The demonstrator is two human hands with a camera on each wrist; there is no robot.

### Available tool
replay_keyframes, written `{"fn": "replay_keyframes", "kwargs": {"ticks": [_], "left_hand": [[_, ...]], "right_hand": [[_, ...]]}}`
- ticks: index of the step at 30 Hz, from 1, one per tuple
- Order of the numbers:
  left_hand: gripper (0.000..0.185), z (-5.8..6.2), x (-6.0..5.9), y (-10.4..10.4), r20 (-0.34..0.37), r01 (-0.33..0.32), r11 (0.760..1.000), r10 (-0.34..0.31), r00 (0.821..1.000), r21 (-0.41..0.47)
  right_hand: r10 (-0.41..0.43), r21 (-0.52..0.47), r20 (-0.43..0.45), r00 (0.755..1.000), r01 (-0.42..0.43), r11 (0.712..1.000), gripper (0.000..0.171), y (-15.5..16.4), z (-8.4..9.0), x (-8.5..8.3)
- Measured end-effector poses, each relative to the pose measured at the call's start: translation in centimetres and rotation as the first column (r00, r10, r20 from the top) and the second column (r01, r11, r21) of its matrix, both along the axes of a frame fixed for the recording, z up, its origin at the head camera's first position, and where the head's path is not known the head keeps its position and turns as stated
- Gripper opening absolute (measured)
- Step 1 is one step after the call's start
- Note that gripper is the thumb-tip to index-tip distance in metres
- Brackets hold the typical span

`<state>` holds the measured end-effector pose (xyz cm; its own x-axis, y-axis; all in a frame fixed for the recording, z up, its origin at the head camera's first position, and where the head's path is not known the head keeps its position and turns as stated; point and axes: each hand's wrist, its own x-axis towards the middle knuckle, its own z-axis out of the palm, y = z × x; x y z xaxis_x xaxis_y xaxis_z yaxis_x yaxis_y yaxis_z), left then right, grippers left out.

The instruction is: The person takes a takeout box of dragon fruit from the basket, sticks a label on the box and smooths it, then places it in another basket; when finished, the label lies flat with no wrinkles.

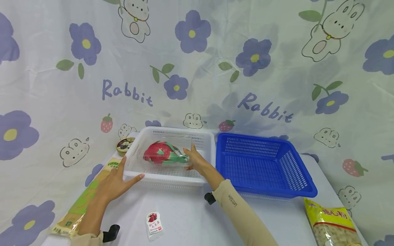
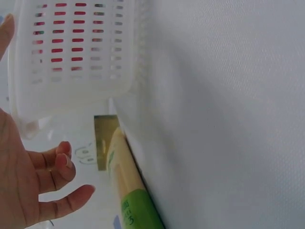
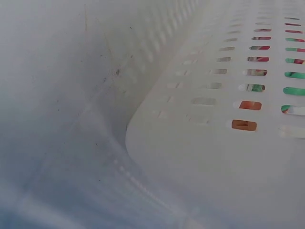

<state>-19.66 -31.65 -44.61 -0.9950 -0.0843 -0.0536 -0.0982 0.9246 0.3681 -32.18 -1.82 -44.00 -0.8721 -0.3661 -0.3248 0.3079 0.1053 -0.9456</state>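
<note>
A pink-and-green dragon fruit lies in a clear plastic box inside the white basket. My right hand reaches over the basket and grips the right end of that box. In the right wrist view the white basket wall hides most of the hand; bits of fruit colour show through its slots. At the basket's front left corner is my left hand, thumb along the rim and fingers loosely bent in the left wrist view, holding nothing.
A blue basket stands right of the white one. On the left are a long yellow-green packet and a round tin. A dragon fruit label card lies in front; a yellow-topped bag lies at the right.
</note>
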Motion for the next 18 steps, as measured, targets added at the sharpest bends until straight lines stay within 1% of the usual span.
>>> {"fn": "replay_keyframes", "kwargs": {"ticks": [8,18], "left_hand": [[0.113,0.15,0.01,0.01,0.004,0.003,1.000,-0.003,1.000,0.004],[0.113,0.16,0.03,-0.13,0.017,0.006,1.000,-0.006,1.000,-0.003]], "right_hand": [[0.003,-0.009,0.003,1.000,-0.003,1.000,0.082,0.33,0.17,0.25],[-0.005,-0.038,-0.023,1.000,0.004,0.999,0.081,0.80,0.44,0.75]]}}
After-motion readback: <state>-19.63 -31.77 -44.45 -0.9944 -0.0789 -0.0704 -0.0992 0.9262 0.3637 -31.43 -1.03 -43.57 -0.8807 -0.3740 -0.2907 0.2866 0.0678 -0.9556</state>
